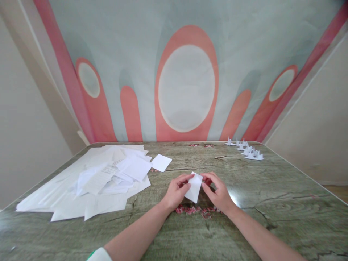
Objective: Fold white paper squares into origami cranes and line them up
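A small folded piece of white paper [194,188] is held up between my two hands above the table. On its left side my left hand [178,190] pinches it, thumb in front and fingers at the upper edge. My right hand [216,190] has its thumb and index finger at the paper's upper right corner, fingers curled and close together. Beyond my left hand, a square white sheet [161,162] lies flat, close to the edge of a big heap of white papers [108,177]. Some sheets in the heap carry writing.
Several folded white paper cranes [254,155] stand in a cluster at the table's far right. The wood-patterned table [288,203] has printed pink flowers under my hands. A patterned backdrop [146,54] with coral arches rises behind the far edge.
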A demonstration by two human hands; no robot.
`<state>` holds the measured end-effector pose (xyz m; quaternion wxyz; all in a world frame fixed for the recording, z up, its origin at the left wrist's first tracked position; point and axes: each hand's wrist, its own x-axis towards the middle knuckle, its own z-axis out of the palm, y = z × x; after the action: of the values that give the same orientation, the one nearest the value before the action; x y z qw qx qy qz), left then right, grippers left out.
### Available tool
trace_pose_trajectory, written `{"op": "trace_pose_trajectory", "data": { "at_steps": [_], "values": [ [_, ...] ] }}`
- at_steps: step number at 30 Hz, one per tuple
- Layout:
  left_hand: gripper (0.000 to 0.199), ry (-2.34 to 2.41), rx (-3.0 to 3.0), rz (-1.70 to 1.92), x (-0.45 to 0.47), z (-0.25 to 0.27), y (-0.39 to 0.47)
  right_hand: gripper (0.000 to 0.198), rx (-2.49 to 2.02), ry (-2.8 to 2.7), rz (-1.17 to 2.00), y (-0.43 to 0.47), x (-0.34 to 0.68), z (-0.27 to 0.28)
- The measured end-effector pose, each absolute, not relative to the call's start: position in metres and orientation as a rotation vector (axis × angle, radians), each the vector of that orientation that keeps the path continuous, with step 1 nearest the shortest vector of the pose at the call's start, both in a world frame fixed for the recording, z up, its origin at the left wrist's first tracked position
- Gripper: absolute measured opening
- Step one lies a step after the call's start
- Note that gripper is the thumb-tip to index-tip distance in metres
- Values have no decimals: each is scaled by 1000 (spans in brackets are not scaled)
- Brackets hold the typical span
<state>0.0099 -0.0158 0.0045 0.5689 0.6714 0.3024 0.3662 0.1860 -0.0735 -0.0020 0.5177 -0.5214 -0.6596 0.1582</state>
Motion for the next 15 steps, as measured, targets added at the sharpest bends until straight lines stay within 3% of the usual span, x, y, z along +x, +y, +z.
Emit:
{"op": "trace_pose_trajectory", "data": {
  "at_steps": [15],
  "values": [
    [40, 687, 1585, 861, 10, 7, -16, 26, -1218, -1643, 412, -75, 187, 0]
  ]
}}
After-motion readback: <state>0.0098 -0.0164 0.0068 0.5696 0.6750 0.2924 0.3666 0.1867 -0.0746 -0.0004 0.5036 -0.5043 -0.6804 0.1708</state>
